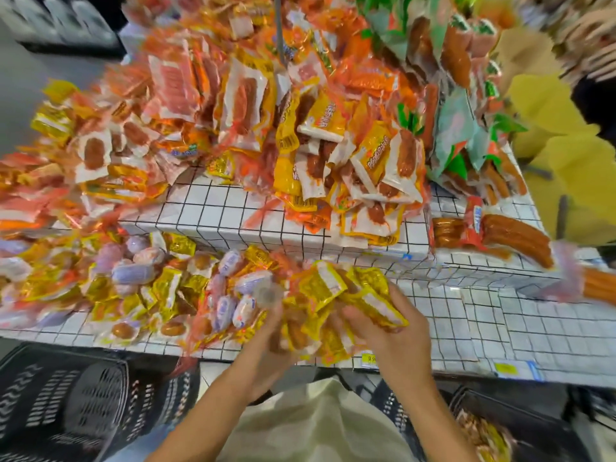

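The right grip (393,338) is clasping a yellow packet (371,300) near the front edge of the gridded surface (483,321), with the packet's long axis slanting from back-left to front-right. The left grip (270,338) is blurring against the heap (213,295), so I cannot tell whether it is grasping anything.

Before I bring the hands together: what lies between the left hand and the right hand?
Head view: yellow sausage packets fill the gap between left hand and right hand; the right hand grips some.
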### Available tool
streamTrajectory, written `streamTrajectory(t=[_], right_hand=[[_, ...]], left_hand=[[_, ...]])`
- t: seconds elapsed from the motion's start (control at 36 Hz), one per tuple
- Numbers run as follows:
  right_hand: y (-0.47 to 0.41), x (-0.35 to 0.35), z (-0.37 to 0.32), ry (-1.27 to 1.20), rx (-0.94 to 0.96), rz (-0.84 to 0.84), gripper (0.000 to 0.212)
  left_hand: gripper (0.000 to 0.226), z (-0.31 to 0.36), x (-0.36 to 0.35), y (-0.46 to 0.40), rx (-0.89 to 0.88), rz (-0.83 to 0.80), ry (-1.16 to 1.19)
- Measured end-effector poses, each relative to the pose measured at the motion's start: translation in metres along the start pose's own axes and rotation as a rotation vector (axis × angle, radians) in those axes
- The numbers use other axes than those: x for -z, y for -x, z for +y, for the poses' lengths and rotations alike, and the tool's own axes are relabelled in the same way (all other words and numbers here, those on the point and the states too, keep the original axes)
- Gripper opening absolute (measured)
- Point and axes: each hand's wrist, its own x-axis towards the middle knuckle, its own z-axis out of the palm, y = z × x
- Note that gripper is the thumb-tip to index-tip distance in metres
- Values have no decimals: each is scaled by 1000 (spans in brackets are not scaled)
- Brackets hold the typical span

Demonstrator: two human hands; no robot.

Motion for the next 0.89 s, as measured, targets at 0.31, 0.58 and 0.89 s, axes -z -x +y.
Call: streamTrajectory(t=[0.31,0.58,0.89], right_hand=[[5,-25,40,456,160,-414,82],[-8,9,52,383,-32,-413,101],[-27,73,143,242,-701,64,105]], left_hand=[[44,27,20,11,-48,0,57],[33,35,49,9,-86,173,85],[42,33,55,11,-179,269,28]])
